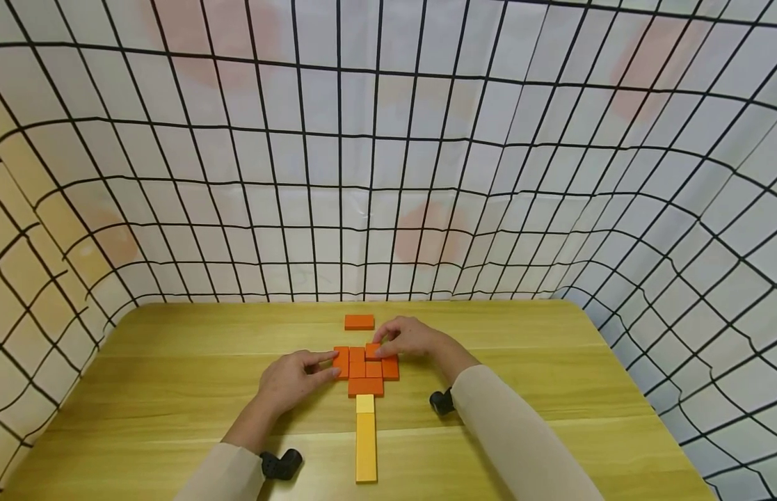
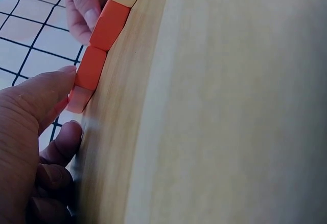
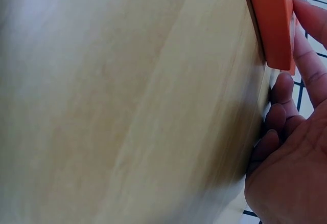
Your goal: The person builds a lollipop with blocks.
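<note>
Several orange wooden blocks [image 1: 366, 387] lie together in a flat cluster on the table. My left hand [image 1: 291, 380] is at the cluster's left side, its index finger and thumb touching the leftmost orange block [image 1: 341, 367]. From the right, my right hand [image 1: 413, 337] pinches a small orange block [image 1: 371, 350] at the cluster's far edge, thumb nearer me and index finger beyond. In the left wrist view, my left thumb [image 2: 64, 78] meets an orange block's side. The right wrist view has an orange block [image 3: 271, 24] beside my right fingers.
A lone orange block [image 1: 359, 322] lies beyond the cluster. Toward me, a pale yellow square block [image 1: 365, 403] and a long yellow block [image 1: 366, 449] form a line below it. Black wire grid and a pale sheet [image 1: 325, 160] surround the wooden table [image 1: 206, 390].
</note>
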A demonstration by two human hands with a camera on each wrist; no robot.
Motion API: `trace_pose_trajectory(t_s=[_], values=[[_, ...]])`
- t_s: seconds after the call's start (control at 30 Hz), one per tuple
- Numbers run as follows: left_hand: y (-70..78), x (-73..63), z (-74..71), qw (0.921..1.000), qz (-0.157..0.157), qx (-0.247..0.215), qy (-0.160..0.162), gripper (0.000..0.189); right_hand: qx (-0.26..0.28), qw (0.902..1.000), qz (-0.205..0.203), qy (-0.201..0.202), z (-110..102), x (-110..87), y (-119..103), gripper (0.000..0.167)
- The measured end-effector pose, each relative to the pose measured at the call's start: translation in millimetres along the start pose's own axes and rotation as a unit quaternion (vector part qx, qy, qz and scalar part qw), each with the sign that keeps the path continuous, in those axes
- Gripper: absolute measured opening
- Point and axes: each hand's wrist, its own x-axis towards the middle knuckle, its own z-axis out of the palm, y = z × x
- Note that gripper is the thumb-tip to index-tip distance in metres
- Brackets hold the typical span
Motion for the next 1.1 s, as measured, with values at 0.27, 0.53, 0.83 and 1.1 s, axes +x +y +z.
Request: trace_pose_trajectory(t_s=[0.27,0.53,0.83,1.1], values=[[-0.2,0.9,0.1,1.0000,0.001,0.003,0.002,0.040,-0.011,0.9999,-0.005,-0.006,-0.9,-1.4,-0.3,0.016],[-0.9,1.6,0.3,1.0000,0.000,0.004,0.004,0.040,-0.009,0.9998,-0.010,-0.013,-2.1,-3.4,-1.2,0.015],[-0.8,0.8,-0.4,1.0000,0.001,0.003,0.003,0.040,-0.028,0.9993,-0.019,-0.013,-2.1,-4.2,-1.0,0.012],[-0.5,0.4,-0.6,1.0000,0.001,0.000,0.004,0.040,-0.017,0.9996,-0.018,-0.011,-2.1,-5.9,-0.3,0.018]])
